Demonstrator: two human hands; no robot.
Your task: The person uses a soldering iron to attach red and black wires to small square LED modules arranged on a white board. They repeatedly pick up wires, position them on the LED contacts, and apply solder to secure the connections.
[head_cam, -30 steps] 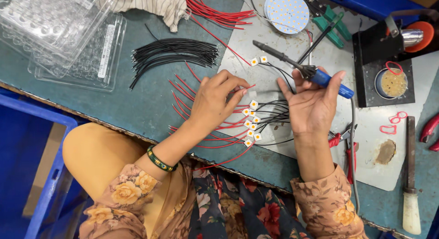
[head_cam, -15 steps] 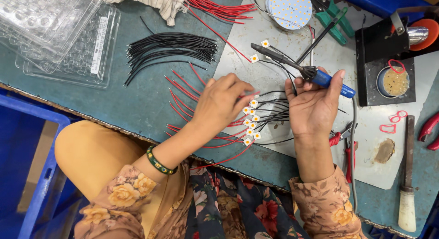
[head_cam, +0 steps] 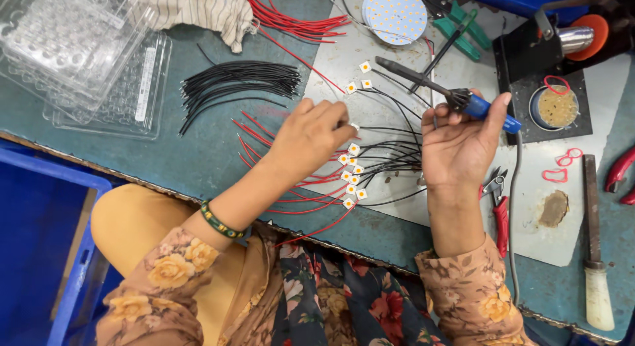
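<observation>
My right hand [head_cam: 463,144] grips a soldering iron [head_cam: 436,88] by its blue handle, the dark tip pointing up and left over a grey metal sheet [head_cam: 344,61]. My left hand [head_cam: 311,137] reaches down onto the sheet, its fingertips pinched at a small white square chip [head_cam: 355,128] in a row of several such chips [head_cam: 350,177], each with red and black wires attached. Whether the fingers hold the chip or only press it is hidden. Two more wired chips [head_cam: 357,78] lie farther up the sheet.
A bundle of black wires [head_cam: 238,85] and loose red wires [head_cam: 297,22] lie on the teal bench. Clear plastic trays [head_cam: 73,55] sit at the left, a round LED disc [head_cam: 397,5] at the top, a black iron stand [head_cam: 549,61], red-handled pliers [head_cam: 499,210] and a file [head_cam: 595,253] at the right. A blue crate [head_cam: 40,240] stands below left.
My left hand has shifted slightly right and down onto the row of chips. My right hand has tilted the soldering iron a little; its tip stays above the sheet.
</observation>
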